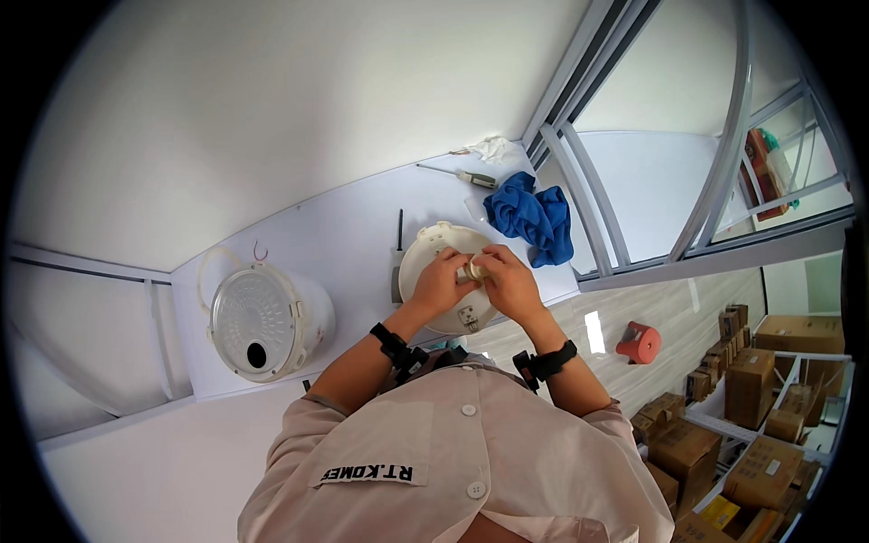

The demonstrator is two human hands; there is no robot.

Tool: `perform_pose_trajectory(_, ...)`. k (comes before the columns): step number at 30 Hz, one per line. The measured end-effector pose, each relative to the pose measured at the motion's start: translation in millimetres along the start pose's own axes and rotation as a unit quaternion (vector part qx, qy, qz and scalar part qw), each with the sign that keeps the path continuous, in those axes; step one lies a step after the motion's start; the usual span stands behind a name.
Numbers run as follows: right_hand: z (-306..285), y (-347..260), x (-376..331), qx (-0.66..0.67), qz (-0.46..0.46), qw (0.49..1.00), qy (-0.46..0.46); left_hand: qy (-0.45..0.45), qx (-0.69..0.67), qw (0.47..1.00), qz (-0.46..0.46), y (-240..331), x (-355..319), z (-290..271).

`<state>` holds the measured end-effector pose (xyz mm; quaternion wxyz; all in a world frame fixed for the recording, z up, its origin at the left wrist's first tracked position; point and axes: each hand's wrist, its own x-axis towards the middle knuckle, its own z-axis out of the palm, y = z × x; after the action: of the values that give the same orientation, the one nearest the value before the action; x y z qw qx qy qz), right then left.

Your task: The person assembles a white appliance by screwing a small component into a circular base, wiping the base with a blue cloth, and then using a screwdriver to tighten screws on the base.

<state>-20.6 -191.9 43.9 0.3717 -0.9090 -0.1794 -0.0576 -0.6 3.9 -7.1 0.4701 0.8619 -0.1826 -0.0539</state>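
Both of my hands meet over a cream-white, bowl-shaped plastic housing [424,250] near the table's front edge. The fingers of my left hand [440,284] and my right hand [510,282] are closed around a small, pale, rounded part [473,270]. Fingers hide most of it, so its exact kind does not show. A small metallic fitting [468,316] sits on the housing's near inner wall. Left of the housing lies a screwdriver [400,237] with a dark shaft pointing away and a grey handle, partly behind the rim.
A white rice-cooker-like body [312,317] with a dimpled metal lid stands at the left. A second screwdriver [477,179], a blue cloth [529,217] and a white crumpled cloth [490,149] lie farther back. Right of the table are a red roll [639,343] and cardboard boxes [749,387].
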Motion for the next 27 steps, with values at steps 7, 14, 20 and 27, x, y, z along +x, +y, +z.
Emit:
perform_pose_trajectory(7, 0.4, 4.9, -0.8, 0.036, -0.004, 0.999, 0.018, 0.015, 0.01, 1.0, 0.019, 0.4, -0.1, 0.1)
perform_pose_trajectory(14, 3.1, 14.7, -4.3, 0.045, 0.037, 0.996, 0.066, -0.005, -0.011, 1.0, -0.024, 1.6, -2.0, -1.9)
perform_pose_trajectory(20, -2.5, 17.1, -11.3, 0.053, 0.023, 0.997, 0.054, -0.017, -0.017, 0.999, -0.043, 4.0, -0.9, -1.8)
perform_pose_trajectory(27, 0.8, 9.0, -10.0, 0.065, 0.047, 0.995, 0.065, -0.022, -0.021, 0.998, -0.048, 7.6, -0.3, -5.6)
